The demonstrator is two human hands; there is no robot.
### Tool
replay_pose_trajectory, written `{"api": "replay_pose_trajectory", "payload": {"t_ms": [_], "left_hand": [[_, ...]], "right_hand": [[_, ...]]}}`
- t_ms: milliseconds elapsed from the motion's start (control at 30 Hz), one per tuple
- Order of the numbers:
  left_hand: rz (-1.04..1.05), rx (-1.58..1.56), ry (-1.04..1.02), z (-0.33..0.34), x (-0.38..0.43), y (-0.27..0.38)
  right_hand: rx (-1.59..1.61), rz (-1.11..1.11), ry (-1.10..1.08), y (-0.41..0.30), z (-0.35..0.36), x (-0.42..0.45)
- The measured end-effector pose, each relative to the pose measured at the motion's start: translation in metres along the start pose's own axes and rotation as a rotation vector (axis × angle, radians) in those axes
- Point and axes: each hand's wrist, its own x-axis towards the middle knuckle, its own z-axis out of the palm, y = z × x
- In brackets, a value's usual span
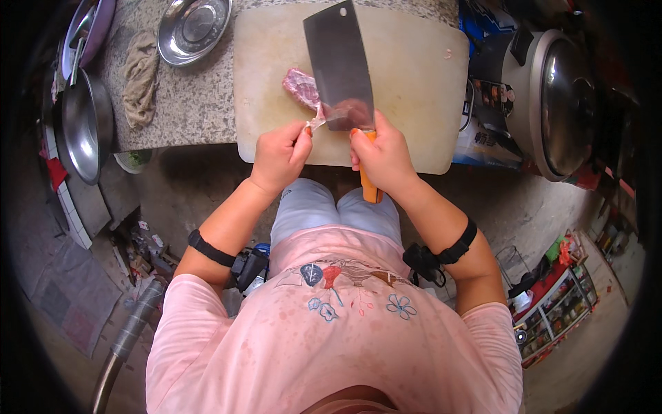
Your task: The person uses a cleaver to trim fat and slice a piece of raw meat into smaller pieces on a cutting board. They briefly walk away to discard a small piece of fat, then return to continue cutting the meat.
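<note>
My right hand (pixel 382 152) is closed around the orange handle of a cleaver (pixel 341 62), whose broad dark blade points away from me over a pale plastic cutting board (pixel 419 83). My left hand (pixel 282 155), at the board's near edge, pinches a whitish strip at the near end of a piece of raw meat (pixel 302 88). The reddish meat lies on the board just left of the blade. Part of the strip reaches to the blade's lower left side, where reddish tones show on the metal. Whether the edge touches the meat I cannot tell. A small pinkish scrap (pixel 448 53) lies at the board's far right.
Left on the speckled counter (pixel 207 103) are a steel basin (pixel 196 28) and a crumpled beige cloth (pixel 140 77). A metal wok or bowl (pixel 85 129) and a purple basin (pixel 95 36) stand farther left. A large lidded cooker (pixel 553 103) stands right of the board.
</note>
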Motion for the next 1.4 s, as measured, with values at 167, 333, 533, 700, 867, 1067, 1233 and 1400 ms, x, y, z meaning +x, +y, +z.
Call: {"api": "replay_pose_trajectory", "payload": {"t_ms": [167, 333, 533, 700, 867, 1067, 1233, 1400], "left_hand": [[0.023, -0.011, 0.024, -0.002, 0.003, -0.005], [0.120, 0.023, 0.009, 0.003, 0.006, -0.004], [0.163, 0.062, 0.017, 0.001, 0.002, -0.007], [0.188, 0.089, 0.031, -0.008, -0.006, -0.013], [0.334, 0.034, -0.056, -0.003, -0.009, -0.007], [0.016, -0.476, -0.007, -0.026, -0.001, -0.011], [0.204, -0.395, -0.164, -0.040, 0.021, 0.010], [0.350, -0.050, -0.295, -0.007, 0.065, 0.062]], "right_hand": [[0.000, 0.019, -0.084, 0.000, -0.018, -0.023], [-0.152, -0.038, -0.134, 0.002, -0.013, -0.031], [-0.275, -0.046, -0.154, 0.001, 0.004, -0.019], [-0.517, -0.395, -0.061, 0.012, 0.022, -0.011], [-0.588, -0.496, -0.037, 0.020, 0.030, 0.005], [-0.469, -0.435, -0.044, 0.012, 0.009, 0.007], [-0.310, -0.327, 0.037, 0.012, -0.036, -0.012], [-0.149, -0.347, 0.229, 0.015, -0.088, -0.032]]}}
